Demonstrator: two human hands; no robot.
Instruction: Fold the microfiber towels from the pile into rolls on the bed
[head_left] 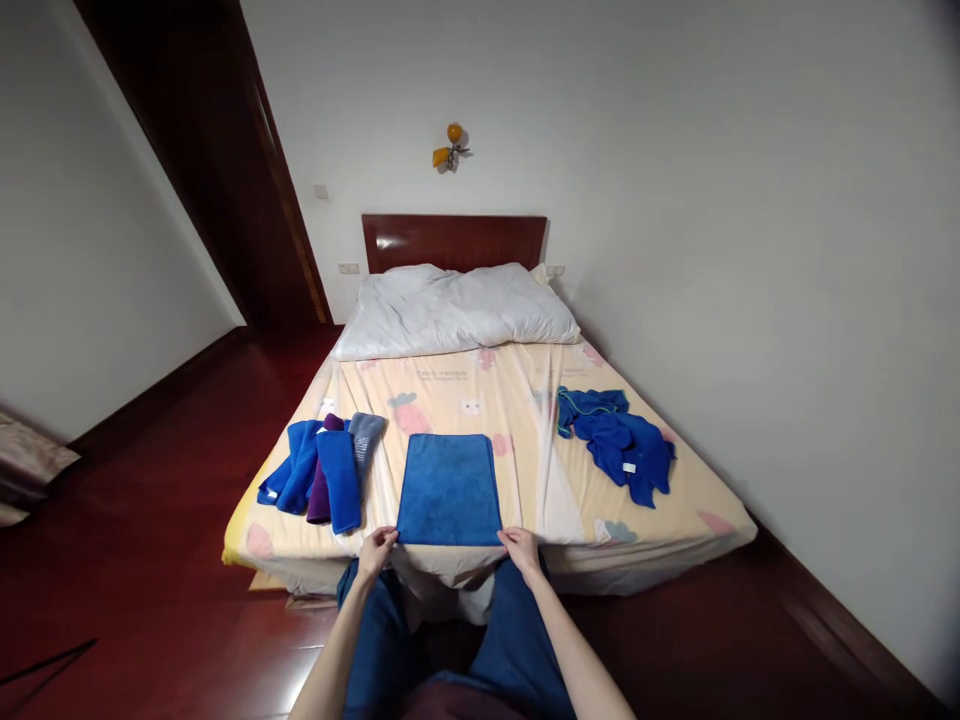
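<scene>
A blue towel [448, 490] lies flat in a near-square shape at the front edge of the bed, its edges lined up as if doubled over. My left hand [377, 553] pinches its near left corner. At the near right corner, my right hand [520, 550] grips the same towel between thumb and fingers. Left of it rests a group of folded towels [339, 480] in blue, purple and grey, partly overlapping. To the right sits a crumpled heap of blue cloths [626, 445], one with a green edge and one with a white tag.
The bed [525, 400] has a pale yellow patterned sheet, with a white quilt [457, 310] bunched by the dark wooden headboard [454, 242]. A white wall [787, 300] runs along the right. Dark red flooring [172, 520] lies to the left.
</scene>
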